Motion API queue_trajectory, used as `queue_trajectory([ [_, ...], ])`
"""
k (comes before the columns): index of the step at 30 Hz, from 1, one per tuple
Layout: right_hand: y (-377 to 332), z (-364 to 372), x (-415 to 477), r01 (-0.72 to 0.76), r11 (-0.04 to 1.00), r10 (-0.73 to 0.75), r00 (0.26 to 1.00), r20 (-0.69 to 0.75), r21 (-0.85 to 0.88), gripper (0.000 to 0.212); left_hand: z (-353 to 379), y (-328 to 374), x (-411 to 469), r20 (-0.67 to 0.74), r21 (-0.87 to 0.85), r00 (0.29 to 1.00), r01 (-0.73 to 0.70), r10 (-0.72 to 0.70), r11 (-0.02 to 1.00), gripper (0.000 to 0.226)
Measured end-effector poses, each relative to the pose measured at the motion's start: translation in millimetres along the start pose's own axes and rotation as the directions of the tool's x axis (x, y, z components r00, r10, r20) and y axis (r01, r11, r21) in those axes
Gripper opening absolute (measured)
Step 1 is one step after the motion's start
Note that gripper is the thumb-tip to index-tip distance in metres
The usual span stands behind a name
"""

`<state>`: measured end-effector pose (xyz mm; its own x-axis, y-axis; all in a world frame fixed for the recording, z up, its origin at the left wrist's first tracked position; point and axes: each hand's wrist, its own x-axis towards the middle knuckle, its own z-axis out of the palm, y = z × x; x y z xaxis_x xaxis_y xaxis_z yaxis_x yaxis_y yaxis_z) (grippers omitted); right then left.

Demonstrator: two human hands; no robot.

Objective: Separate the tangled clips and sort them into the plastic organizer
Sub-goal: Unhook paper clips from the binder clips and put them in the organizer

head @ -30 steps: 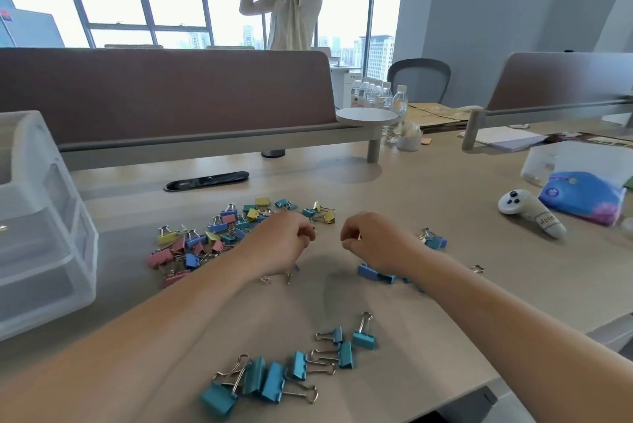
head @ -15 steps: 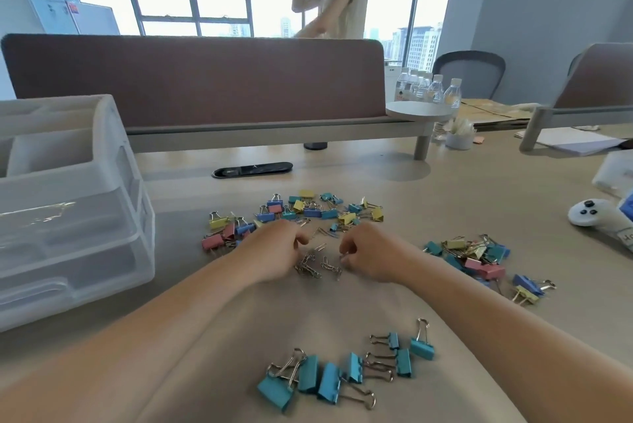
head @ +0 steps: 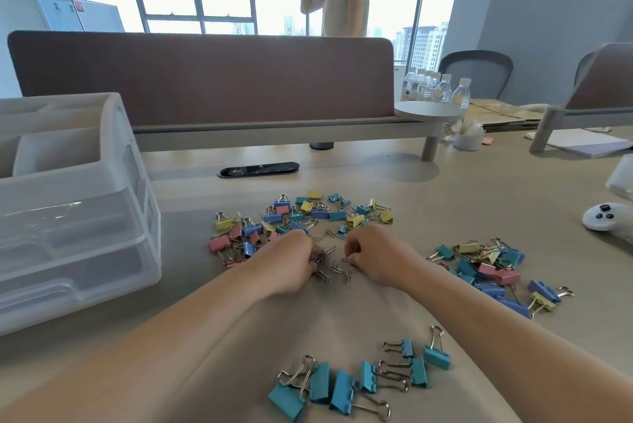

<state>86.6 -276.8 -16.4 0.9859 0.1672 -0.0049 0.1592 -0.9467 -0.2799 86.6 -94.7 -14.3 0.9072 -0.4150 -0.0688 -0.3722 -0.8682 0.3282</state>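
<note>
The bench [head: 462, 203] carries every part. The plastic organizer [head: 68, 217] stands at the left, translucent, with open top trays; no clip is visible inside it.

Three groups of binder clips lie loose on the bench:
- a mixed-colour pile [head: 301, 217] beyond the hands
- a second mixed pile [head: 493, 272] to the right
- a teal row [head: 356, 381] nearest the person

The left hand [head: 291, 265] and right hand [head: 376, 258] rest between these groups. The fingers of each are curled and pinch part of the tangled wire clips [head: 337, 270], which lie on the bench between both hands.

Handling: the wire clips are probably light, thin, springy and prone to slip. Pinch one outer loop per hand and slide the loops apart; do not pull. Binder clips are rigid. Take them by the painted body, since the wire handles swing and snag.
</note>
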Motion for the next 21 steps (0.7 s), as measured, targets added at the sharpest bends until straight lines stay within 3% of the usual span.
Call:
queue_trajectory([
  [11,5,2,5,0.003,1.000,-0.003,0.998,-0.059,-0.002,0.009,-2,3,-6,-0.091,-0.035,0.993,-0.084,0.081,0.996,0.039],
  [16,9,1,13,-0.006,1.000,0.005,0.996,-0.093,-0.005,0.023,2,4,7,-0.031,0.027,0.998,-0.054,0.054,0.998,0.054],
  [21,9,1,18,0.025,0.994,-0.029,0.999,-0.033,-0.110,0.027,-1,11,11,0.019,0.151,0.994,-0.109,0.108,0.982,0.053],
])
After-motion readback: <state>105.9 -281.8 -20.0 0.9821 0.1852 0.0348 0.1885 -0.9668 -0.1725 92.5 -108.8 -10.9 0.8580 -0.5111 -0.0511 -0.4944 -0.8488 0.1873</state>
